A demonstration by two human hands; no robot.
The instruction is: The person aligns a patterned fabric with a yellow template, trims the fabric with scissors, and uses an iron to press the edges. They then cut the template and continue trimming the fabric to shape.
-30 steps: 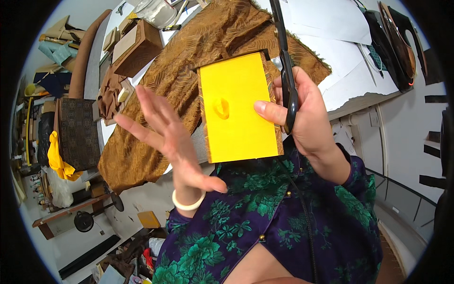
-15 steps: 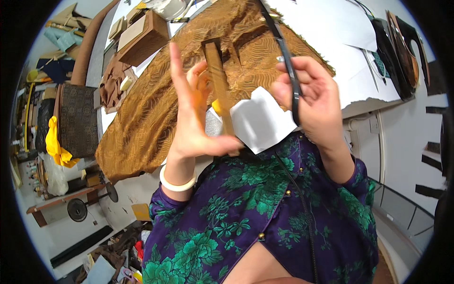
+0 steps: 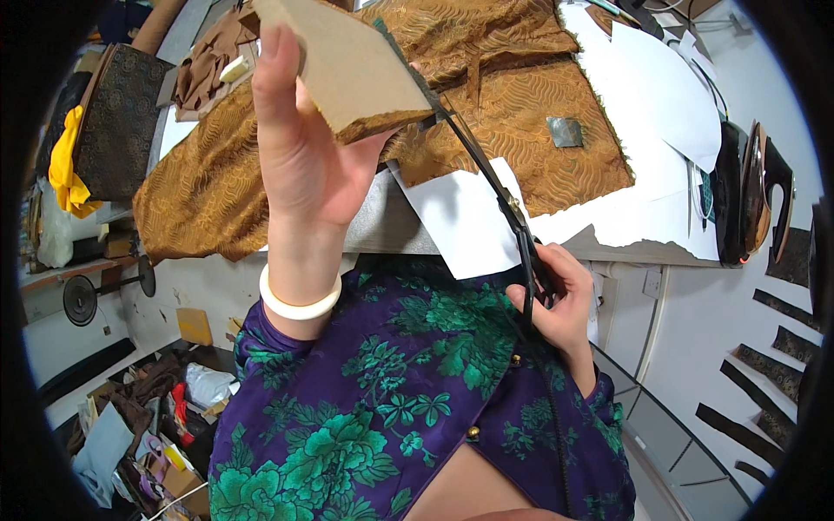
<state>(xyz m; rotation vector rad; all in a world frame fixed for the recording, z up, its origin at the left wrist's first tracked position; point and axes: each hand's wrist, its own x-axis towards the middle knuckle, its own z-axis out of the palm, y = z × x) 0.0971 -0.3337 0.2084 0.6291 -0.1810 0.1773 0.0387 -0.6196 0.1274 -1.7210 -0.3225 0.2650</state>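
Observation:
My left hand (image 3: 304,165) is closed on a beige-faced block (image 3: 360,74), its thumb up along the left edge and its other fingers mostly hidden behind. Brown patterned cloth shows along the block's lower edge, and a dark strip runs down its right edge. My right hand (image 3: 565,295) grips the handles of long black scissors (image 3: 511,207). Their blades slant up and left, the tips reaching the block's lower right corner. Whether they touch it I cannot tell. Below the blades lies a white paper sheet (image 3: 465,230), overhanging the table's front edge.
Golden-brown patterned fabric (image 3: 530,178) spreads over the table, with a small dark square (image 3: 565,132) on it. To the right are white paper (image 3: 665,95) and black curved pieces (image 3: 734,187). A yellow cloth (image 3: 68,165) hangs at left. Scraps (image 3: 113,443) pile up at lower left.
My left hand, spread beside a blurred brown strip before, now holds the beige-faced block. The scissors have come lower, their blades now slanting left to the block's corner. The view has shifted.

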